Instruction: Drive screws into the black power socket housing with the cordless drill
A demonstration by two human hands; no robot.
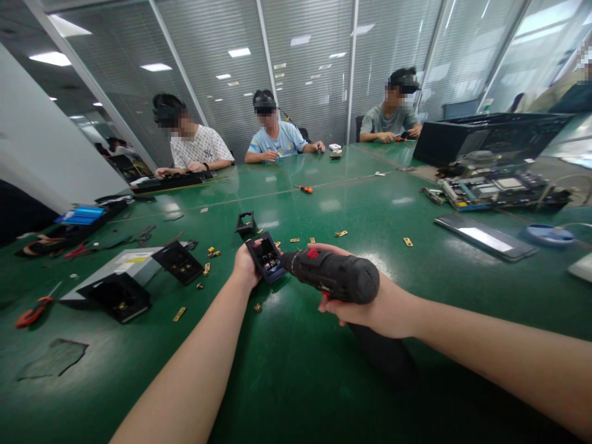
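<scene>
glossy green table (324, 203), matt black plastic driver (337, 280)

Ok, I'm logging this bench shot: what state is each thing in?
Left hand: shut on the black housing.
Black housing: open face up, brass contacts inside.
Right hand: shut on the electric screwdriver.
Electric screwdriver: tip at the housing.
Brass pieces: loose on the green table.
Orange screwdriver: lying unheld.

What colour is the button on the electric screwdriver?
Red button on the black electric screwdriver; head view.

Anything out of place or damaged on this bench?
Small brass pieces lie scattered loose over the green table. Near left, a ragged dark patch looks like torn mat or a scrap; cannot tell which.
</scene>
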